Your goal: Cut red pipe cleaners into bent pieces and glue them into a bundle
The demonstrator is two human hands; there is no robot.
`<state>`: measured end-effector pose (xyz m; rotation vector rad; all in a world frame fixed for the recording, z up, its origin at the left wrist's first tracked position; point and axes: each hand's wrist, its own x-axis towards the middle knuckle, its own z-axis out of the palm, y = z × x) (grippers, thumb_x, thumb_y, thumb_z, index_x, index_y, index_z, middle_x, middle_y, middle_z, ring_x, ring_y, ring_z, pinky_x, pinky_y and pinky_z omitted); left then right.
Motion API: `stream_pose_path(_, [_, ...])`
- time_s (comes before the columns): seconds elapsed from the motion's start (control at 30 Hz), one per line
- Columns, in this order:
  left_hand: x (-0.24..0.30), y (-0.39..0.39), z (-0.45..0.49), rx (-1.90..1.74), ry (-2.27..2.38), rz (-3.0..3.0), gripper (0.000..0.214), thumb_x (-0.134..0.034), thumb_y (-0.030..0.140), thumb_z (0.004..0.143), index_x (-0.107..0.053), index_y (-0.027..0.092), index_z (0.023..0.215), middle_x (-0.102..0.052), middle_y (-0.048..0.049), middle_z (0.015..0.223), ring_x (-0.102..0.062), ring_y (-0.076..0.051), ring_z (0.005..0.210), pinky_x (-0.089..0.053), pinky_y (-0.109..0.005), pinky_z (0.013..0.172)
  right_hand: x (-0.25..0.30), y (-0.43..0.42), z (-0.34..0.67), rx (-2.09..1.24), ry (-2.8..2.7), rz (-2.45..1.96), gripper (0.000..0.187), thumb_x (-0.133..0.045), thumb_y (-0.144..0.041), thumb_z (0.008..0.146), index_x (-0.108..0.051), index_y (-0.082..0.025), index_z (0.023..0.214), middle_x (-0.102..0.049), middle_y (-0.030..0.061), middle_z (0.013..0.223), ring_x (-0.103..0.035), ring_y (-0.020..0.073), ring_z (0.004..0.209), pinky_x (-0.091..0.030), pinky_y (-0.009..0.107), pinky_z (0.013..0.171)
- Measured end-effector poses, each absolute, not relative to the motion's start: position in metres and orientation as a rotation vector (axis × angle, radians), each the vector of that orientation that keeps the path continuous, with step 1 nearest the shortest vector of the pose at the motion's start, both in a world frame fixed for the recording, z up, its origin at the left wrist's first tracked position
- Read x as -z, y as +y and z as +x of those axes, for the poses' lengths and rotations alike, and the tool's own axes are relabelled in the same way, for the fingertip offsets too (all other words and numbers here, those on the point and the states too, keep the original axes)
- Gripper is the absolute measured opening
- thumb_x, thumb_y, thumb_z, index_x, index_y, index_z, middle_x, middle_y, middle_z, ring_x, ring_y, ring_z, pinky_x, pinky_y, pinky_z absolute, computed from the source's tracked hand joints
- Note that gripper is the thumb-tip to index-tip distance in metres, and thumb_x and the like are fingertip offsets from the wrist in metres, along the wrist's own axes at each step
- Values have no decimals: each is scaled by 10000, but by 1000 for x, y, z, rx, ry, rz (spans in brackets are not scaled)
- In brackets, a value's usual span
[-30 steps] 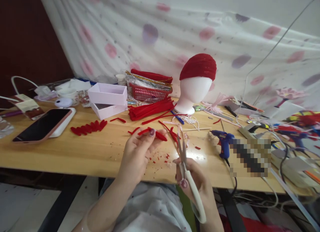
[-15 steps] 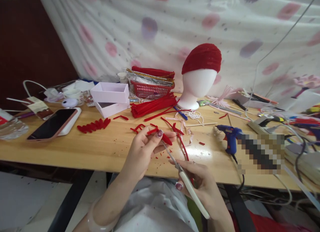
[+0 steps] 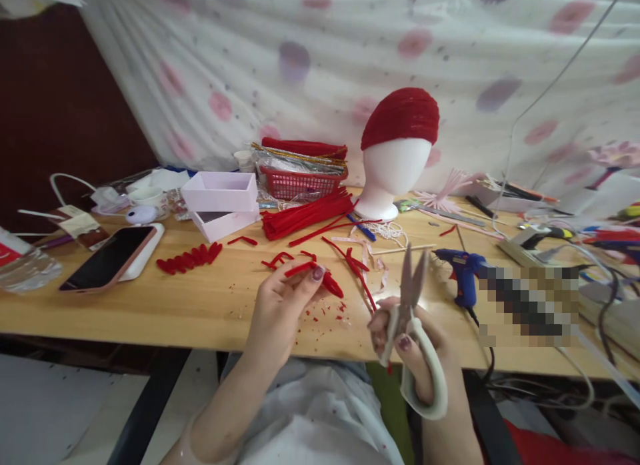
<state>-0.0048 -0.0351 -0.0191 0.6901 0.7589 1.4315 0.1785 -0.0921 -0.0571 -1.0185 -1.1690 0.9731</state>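
Observation:
Between thumb and fingers, my left hand (image 3: 278,311) pinches a red fuzzy pipe cleaner piece (image 3: 333,286), its rounded, petal-like end sticking out to the right. White-handled scissors (image 3: 413,285) are in my right hand (image 3: 436,365), thumb through one loop, blades pointing up and a little apart. The scissors are clear of the red piece. Red pipe cleaner strands (image 3: 361,275) lie on the table between the hands, and small red clippings (image 3: 325,313) are scattered below. To the left, several finished-looking red petal pieces (image 3: 189,259) lie in a row.
Behind the hands lie a bundle of red pipe cleaners (image 3: 307,215), a red basket (image 3: 303,185) and a white foam head (image 3: 395,175) with a red cap (image 3: 401,120). A blue glue gun (image 3: 463,271) lies right. A phone (image 3: 107,258) and lilac boxes (image 3: 220,193) are left.
My right hand has drawn the scissors away from the red piece, to the right, and turned them so the blades point up and stand apart. My left hand has barely moved.

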Motion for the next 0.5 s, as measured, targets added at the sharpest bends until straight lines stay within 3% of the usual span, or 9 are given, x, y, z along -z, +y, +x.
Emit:
stream_pose_path(0.1, [28,-43,6,-1364,811,806,293,-900,359,664,-747,170,826,-769,-27,768,-699,-148,705,-574,-245,680,49,-90,157,-877,-934,-1088,338,-861,-384,743,-683,-222,981,-738,36,793,-655,179,612,-547,274,531])
stream_pose_path(0.23, [34,-49,14,-1321,837,977,216,-843,319,741,-745,190,883,-779,-38,827,-706,-160,761,-560,-234,678,40,-90,147,-896,-873,-1085,312,-865,-302,720,-676,-213,952,-727,9,751,-624,144,567,-509,242,500])
stream_pose_path(0.5, [35,-49,14,-1237,817,1121,111,-763,232,808,-747,216,917,-773,-19,848,-703,-148,786,-555,-215,706,41,-83,155,-1231,-885,-960,353,-873,-355,679,-647,-239,924,-658,-18,688,-596,163,535,-499,276,459])
